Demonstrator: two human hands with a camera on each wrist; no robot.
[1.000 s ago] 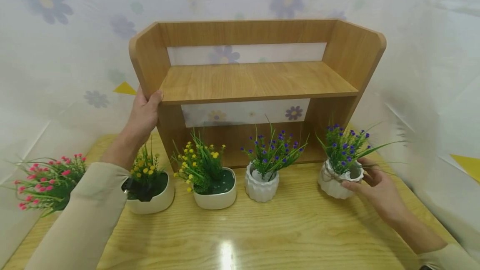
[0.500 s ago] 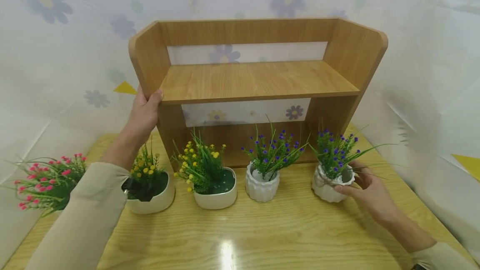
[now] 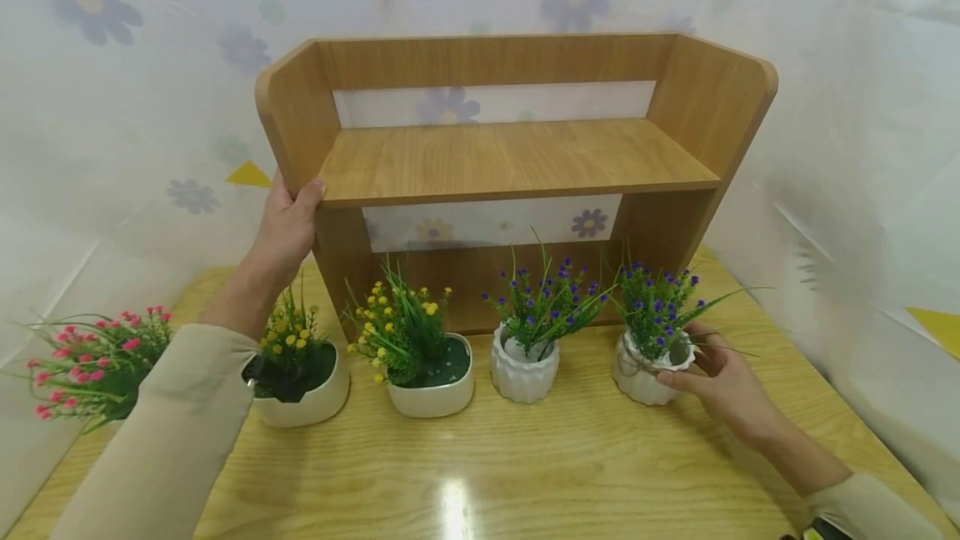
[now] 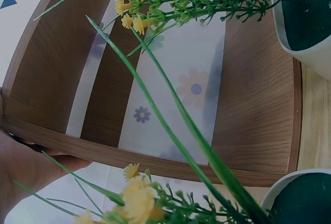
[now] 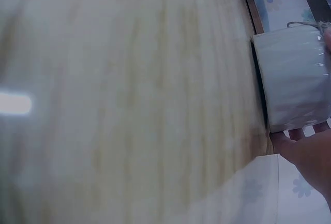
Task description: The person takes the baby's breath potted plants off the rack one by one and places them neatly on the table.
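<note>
A two-tier wooden shelf (image 3: 517, 158) stands at the back of the table. My left hand (image 3: 283, 223) grips its left side panel, thumb at the front edge by the middle board. At the right, my right hand (image 3: 723, 386) holds a white fluted pot (image 3: 642, 375) with purple flowers and a twine bow, thumb on the front and fingers behind. The right wrist view shows this white pot (image 5: 292, 76) close over the table, fingers round its far side. A matching purple-flowered pot (image 3: 525, 369) stands to its left, before the shelf.
Two cream oval pots with yellow flowers, one (image 3: 431, 394) before the shelf and one (image 3: 307, 407) partly behind my left forearm, stand on the wooden table (image 3: 525, 473). Pink flowers (image 3: 90, 365) sit at the far left. A flower-patterned sheet (image 3: 165, 107) hangs behind.
My right hand has moved left with the purple-flowered pot, bringing it closer to the matching one. My left hand keeps its grip on the shelf's side.
</note>
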